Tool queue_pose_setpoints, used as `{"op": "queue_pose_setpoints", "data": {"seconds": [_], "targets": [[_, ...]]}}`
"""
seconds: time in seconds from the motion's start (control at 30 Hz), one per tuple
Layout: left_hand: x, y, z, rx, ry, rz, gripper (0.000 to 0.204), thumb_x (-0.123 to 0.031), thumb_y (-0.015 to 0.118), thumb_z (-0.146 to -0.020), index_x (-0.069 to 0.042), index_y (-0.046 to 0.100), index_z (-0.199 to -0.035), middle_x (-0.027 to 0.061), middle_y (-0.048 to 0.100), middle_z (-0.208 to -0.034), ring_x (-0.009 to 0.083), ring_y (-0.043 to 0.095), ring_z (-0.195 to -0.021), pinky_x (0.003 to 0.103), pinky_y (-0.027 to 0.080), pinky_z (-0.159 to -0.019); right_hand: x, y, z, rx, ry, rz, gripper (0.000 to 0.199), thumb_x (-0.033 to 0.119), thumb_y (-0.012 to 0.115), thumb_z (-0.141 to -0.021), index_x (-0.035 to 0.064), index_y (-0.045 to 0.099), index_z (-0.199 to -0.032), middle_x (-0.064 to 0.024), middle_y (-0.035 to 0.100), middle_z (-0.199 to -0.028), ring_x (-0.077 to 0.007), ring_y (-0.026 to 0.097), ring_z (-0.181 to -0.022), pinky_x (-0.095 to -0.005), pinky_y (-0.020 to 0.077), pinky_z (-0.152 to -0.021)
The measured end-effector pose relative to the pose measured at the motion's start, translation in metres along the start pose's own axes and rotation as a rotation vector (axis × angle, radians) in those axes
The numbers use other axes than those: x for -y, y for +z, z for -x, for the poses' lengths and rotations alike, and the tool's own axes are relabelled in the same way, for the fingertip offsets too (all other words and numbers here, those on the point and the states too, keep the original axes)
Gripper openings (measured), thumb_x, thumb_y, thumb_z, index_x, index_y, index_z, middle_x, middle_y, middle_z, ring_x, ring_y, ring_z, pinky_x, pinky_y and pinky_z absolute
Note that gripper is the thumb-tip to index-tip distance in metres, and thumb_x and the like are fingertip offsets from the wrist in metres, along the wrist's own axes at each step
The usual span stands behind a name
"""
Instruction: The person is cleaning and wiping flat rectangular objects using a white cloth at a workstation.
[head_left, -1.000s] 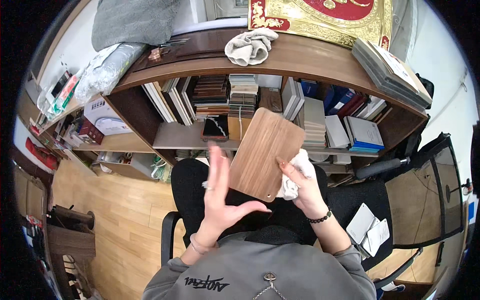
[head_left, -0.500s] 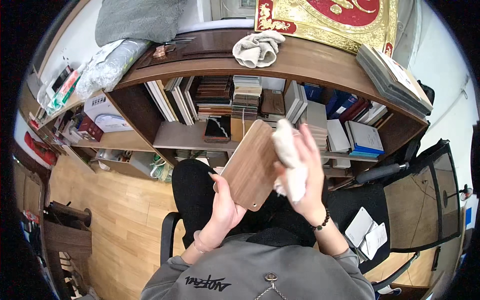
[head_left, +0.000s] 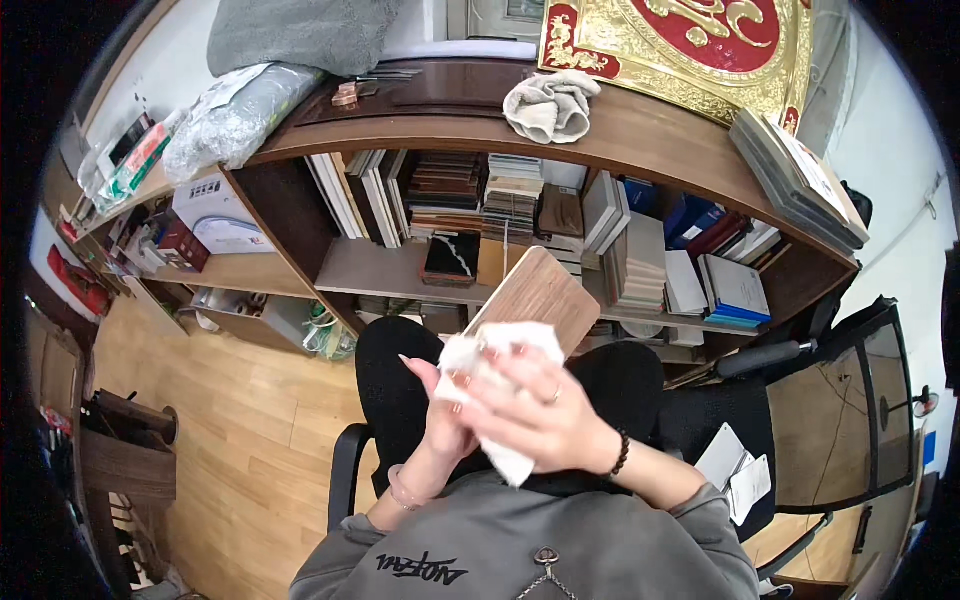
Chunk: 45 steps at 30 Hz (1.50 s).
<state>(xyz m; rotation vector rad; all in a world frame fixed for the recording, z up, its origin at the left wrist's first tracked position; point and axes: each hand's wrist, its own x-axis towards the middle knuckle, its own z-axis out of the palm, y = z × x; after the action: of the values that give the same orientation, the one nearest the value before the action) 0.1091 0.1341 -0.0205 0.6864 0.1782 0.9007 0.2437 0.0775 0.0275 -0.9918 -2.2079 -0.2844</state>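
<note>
The right hand (head_left: 540,415) comes from the lower right, with the palm downward and the fingers pointing to the upper left; its grip holds a white cloth (head_left: 508,462) over the lower part of a wooden board (head_left: 545,292). The board is tilted above the legs (head_left: 395,362). The left hand (head_left: 450,428) is at its lower end, thumb sticking outward; the cloth hides this grip, so I cannot tell how it closes.

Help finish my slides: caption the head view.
Right hand holds a crumpled white cloth over a brown rectangular wood-grain panel, the left hand at its near end.
</note>
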Motion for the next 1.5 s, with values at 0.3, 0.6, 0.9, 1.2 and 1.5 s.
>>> {"op": "queue_pose_setpoints", "data": {"seconds": [0.3,0.6,0.9,1.2,1.5], "targets": [[-0.012,-0.002,0.012,-0.22,-0.062,-0.209,0.097,-0.076,0.009,-0.076,0.0,0.031,-0.133,0.0132,0.041,-0.132,0.0243,0.042,-0.12,0.038,0.034,-0.101,-0.014,-0.002,-0.013,-0.24,0.318,0.246,0.037,0.013,0.063,-0.069,0.0133,0.063,-0.106,-0.0072,0.056,-0.119,-0.032,0.046,-0.117,-0.044,0.0378,-0.097],[-0.01,-0.007,0.014,-0.287,-0.079,-0.181,0.098,-0.077,0.008,-0.076,0.0,0.035,-0.13,0.0131,0.046,-0.127,0.0236,0.047,-0.115,0.037,0.039,-0.096,-0.021,0.015,-0.005,-0.182,0.24,0.175,0.037,0.012,0.064,-0.068,0.0103,0.063,-0.104,-0.0104,0.055,-0.118,-0.0343,0.047,-0.115,-0.0438,0.0386,-0.097],[-0.028,-0.053,0.005,-0.503,-0.043,-0.335,0.067,-0.052,0.04,-0.089,0.002,0.04,-0.128,0.0141,0.048,-0.126,0.0212,0.051,-0.111,0.033,0.037,-0.097,-0.035,0.01,0.015,-0.568,0.695,-0.184,0.033,0.017,0.056,-0.086,0.0036,0.052,-0.115,-0.0131,0.056,-0.113,-0.0231,0.052,-0.103,-0.0307,0.0426,-0.089],[0.005,-0.065,-0.011,-0.161,-0.363,-0.117,0.041,-0.033,0.057,-0.086,0.001,0.056,-0.109,0.0093,0.059,-0.102,0.0143,0.056,-0.094,0.029,0.044,-0.081,-0.031,0.012,0.026,-0.379,1.457,-1.61,0.031,0.025,0.053,-0.09,0.0012,0.053,-0.11,-0.0042,0.058,-0.099,-0.0115,0.053,-0.092,-0.027,0.0441,-0.079],[0.004,-0.056,-0.021,-0.274,-0.448,-0.297,0.043,-0.034,0.059,-0.086,0.002,0.055,-0.109,0.0085,0.06,-0.099,0.0136,0.056,-0.09,0.028,0.044,-0.079,-0.058,-0.009,0.061,0.447,1.152,-1.051,0.029,0.024,0.055,-0.089,0.0008,0.057,-0.106,-0.0067,0.06,-0.094,-0.0129,0.056,-0.086,-0.0238,0.0465,-0.066]]}}
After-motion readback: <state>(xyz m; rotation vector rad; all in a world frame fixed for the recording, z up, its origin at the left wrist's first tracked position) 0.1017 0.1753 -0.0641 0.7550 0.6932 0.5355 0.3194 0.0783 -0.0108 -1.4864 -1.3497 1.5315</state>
